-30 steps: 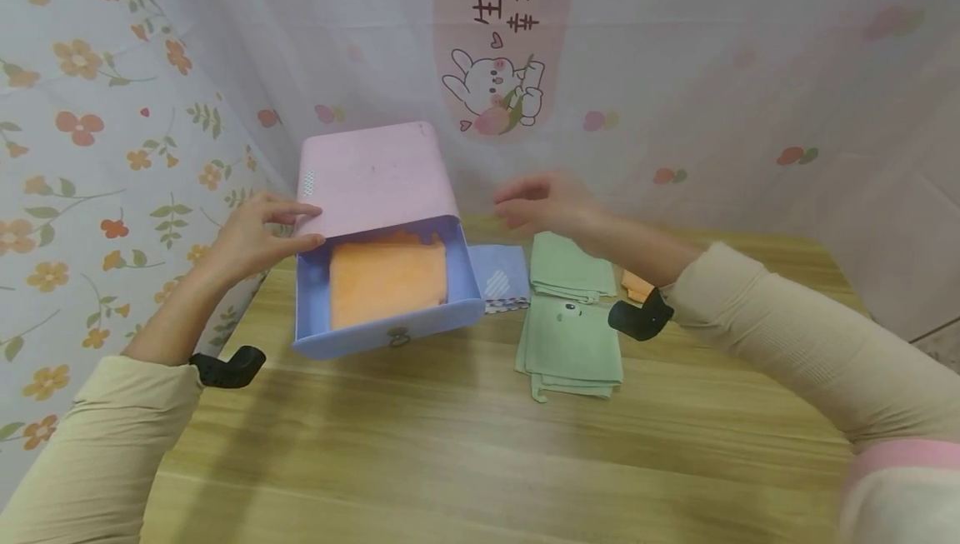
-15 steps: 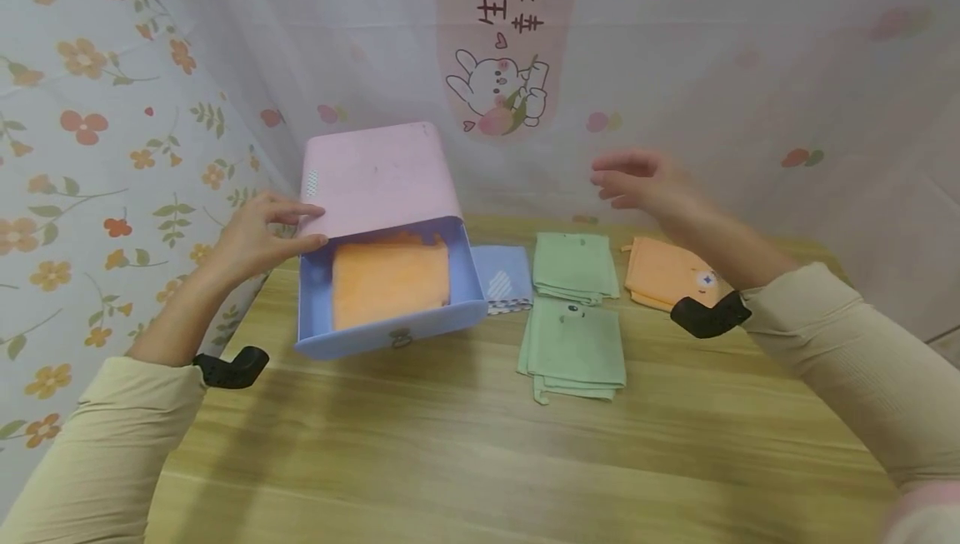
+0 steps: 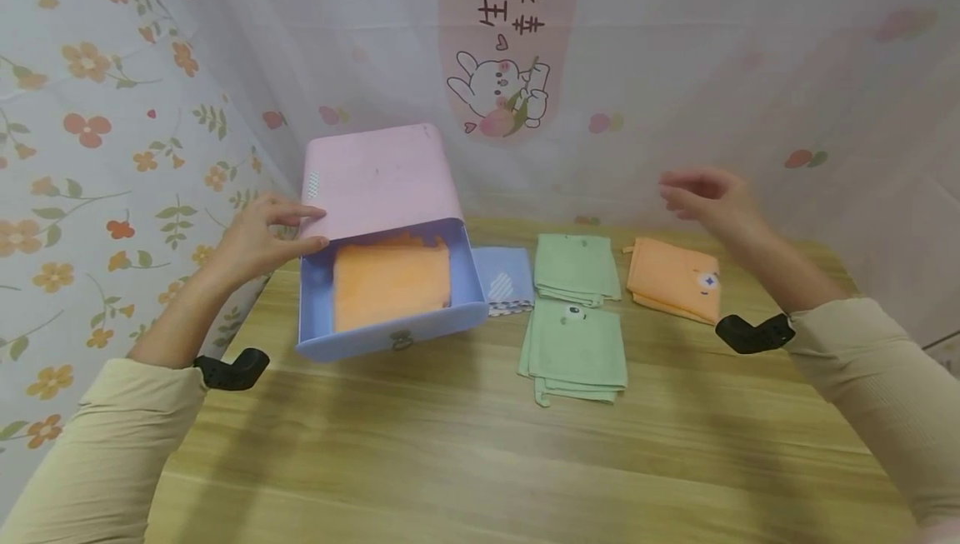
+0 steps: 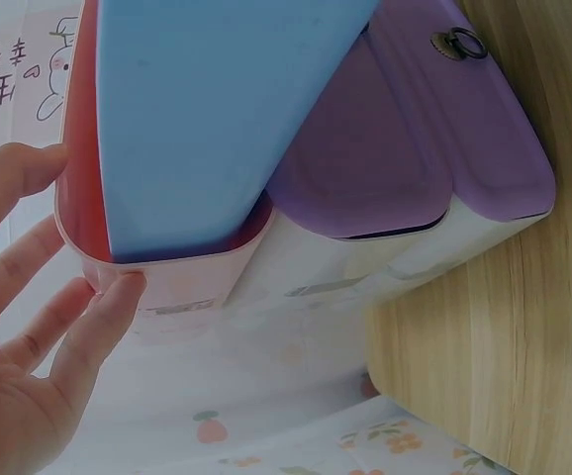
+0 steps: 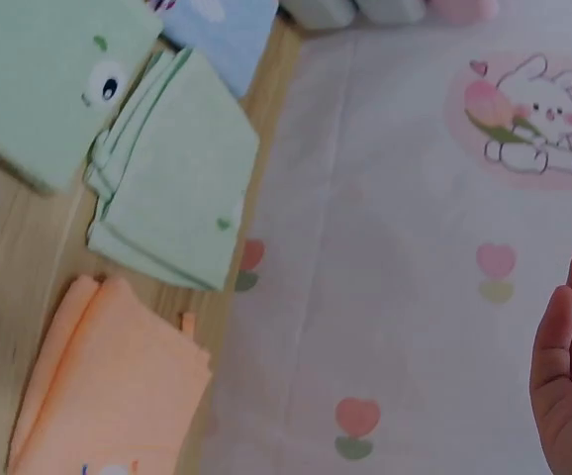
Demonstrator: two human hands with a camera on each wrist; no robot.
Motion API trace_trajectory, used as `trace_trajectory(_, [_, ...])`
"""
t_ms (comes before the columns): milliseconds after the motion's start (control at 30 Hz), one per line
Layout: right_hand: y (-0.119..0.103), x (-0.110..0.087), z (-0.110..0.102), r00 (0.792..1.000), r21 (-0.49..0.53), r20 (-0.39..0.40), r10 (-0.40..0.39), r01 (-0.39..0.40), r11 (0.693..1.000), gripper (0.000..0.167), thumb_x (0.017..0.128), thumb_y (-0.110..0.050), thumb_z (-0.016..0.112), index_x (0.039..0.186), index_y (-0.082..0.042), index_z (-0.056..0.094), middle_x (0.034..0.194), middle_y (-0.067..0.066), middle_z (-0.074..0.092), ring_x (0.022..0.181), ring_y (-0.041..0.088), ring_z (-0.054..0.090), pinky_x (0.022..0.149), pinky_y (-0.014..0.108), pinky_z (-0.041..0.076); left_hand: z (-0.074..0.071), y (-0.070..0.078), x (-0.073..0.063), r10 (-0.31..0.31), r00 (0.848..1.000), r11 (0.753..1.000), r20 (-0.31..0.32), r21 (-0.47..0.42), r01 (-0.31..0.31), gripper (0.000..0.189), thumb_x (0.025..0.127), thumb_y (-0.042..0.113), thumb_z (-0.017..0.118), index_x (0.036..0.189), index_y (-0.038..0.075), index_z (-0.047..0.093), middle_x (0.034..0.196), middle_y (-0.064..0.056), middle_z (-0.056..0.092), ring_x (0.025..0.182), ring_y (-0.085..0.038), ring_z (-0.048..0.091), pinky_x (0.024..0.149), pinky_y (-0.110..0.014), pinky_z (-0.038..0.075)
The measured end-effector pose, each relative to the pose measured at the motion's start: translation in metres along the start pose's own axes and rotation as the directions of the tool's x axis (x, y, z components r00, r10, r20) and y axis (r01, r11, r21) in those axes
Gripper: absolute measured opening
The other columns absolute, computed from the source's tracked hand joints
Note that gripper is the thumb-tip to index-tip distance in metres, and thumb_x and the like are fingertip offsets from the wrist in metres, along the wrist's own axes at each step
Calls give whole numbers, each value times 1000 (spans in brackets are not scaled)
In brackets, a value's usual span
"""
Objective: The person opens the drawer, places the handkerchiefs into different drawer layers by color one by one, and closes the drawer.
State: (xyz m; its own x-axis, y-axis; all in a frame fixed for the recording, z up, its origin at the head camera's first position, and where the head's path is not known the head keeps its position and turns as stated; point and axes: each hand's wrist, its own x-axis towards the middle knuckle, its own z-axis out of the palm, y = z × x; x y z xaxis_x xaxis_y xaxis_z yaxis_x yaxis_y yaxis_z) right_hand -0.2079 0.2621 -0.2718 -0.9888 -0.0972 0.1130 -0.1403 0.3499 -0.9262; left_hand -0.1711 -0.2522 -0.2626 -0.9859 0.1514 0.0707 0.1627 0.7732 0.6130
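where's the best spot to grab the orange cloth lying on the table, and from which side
Probably pinch the orange cloth by its right edge, all layers together, the right hand coming from that side. It lies flat and folded, so gripping one layer could open it, and a green cloth sits close on its left.

head view: soft, even light; pale sheen on table (image 3: pixel 510 477), diffuse shadows; right hand (image 3: pixel 716 201) slightly blurred. both wrist views dimmer.
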Motion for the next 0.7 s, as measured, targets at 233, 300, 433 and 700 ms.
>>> trace_trajectory(233, [30, -6, -16, 993, -143, -85, 78, -89, 986, 31, 84, -35, 58, 106, -13, 57, 84, -20, 57, 78, -2, 54, 65, 12, 44, 1, -1, -1, 9, 1000, 1000, -10, 10, -8, 50, 77, 30, 68, 117, 3, 57, 114, -18, 40, 107, -37, 43, 80, -49, 36])
trace_trajectory(300, [40, -8, -20, 991, -184, -95, 97, -113, 976, 38, 83, -38, 57, 109, -11, 55, 83, -21, 56, 78, 0, 52, 64, 12, 43, 1, -2, -2, 11, 1000, 1000, -13, 11, -11, 49, 77, 30, 68, 117, 3, 57, 113, -17, 40, 107, -37, 43, 79, -49, 36])
trace_trajectory(433, [64, -13, -29, 988, -202, -100, 120, -138, 970, 46, 83, -41, 56, 114, -7, 52, 85, -23, 53, 79, -1, 51, 65, 12, 43, 1, -4, -2, 20, 1000, 1000, -17, 14, -20, 49, 78, 30, 68, 117, 3, 57, 112, -17, 41, 107, -37, 43, 79, -49, 36])
trace_trajectory(700, [108, -20, -41, 973, -96, -116, 200, -211, 973, 61, 84, -39, 54, 126, 3, 41, 84, -26, 51, 76, -7, 53, 64, 12, 45, 2, -4, -2, 26, 1000, 1000, -15, 14, -26, 49, 78, 30, 68, 117, 3, 57, 112, -17, 41, 106, -37, 43, 79, -49, 36])
